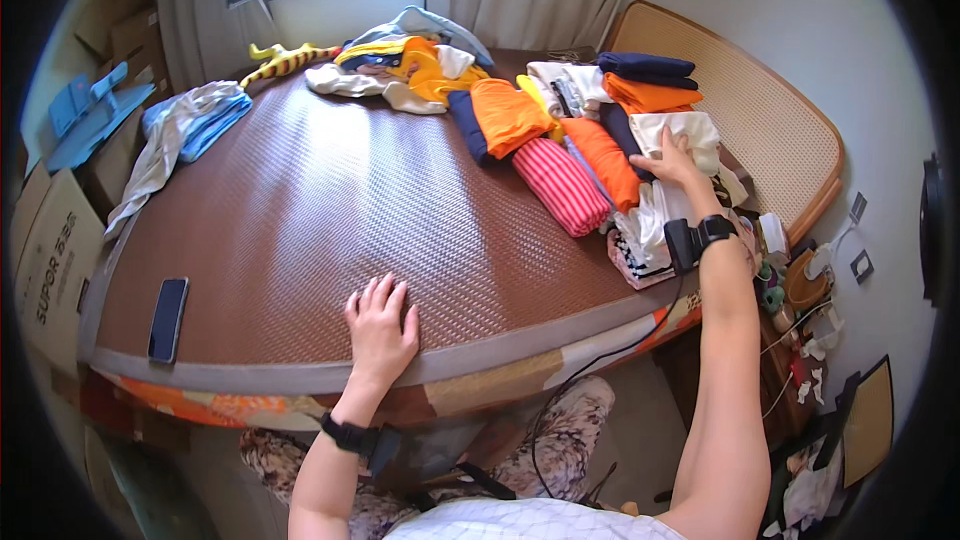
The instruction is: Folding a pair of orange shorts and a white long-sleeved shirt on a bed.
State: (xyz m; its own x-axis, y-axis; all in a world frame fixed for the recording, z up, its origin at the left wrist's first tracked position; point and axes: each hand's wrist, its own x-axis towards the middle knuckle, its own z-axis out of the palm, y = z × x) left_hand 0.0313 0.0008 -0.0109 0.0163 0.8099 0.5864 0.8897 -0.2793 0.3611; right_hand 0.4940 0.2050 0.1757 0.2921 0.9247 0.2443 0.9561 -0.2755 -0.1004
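My left hand (382, 330) lies palm down with its fingers spread on the brown woven mat (300, 262), close to the bed's near edge. Stretched far out, my right hand (670, 157) touches a folded white garment (686, 131) on a stack at the right; its fingers are apart and grip nothing that I can make out. Left of that hand are an orange folded garment (604, 165) and a rolled red-and-pink striped cloth (562, 187). Navy clothes (645, 69) and another orange garment (651, 95) are piled behind it. Folded white clothes (649, 225) sit under the right wrist.
A loose heap of clothes (420, 67) and a striped plush toy (289, 64) lie at the back. Grey and blue cloths (191, 127) hang over the left edge. A phone (168, 320) rests front left. A cable (600, 355) trails from my right wrist. A cluttered nightstand (780, 375) stands right.
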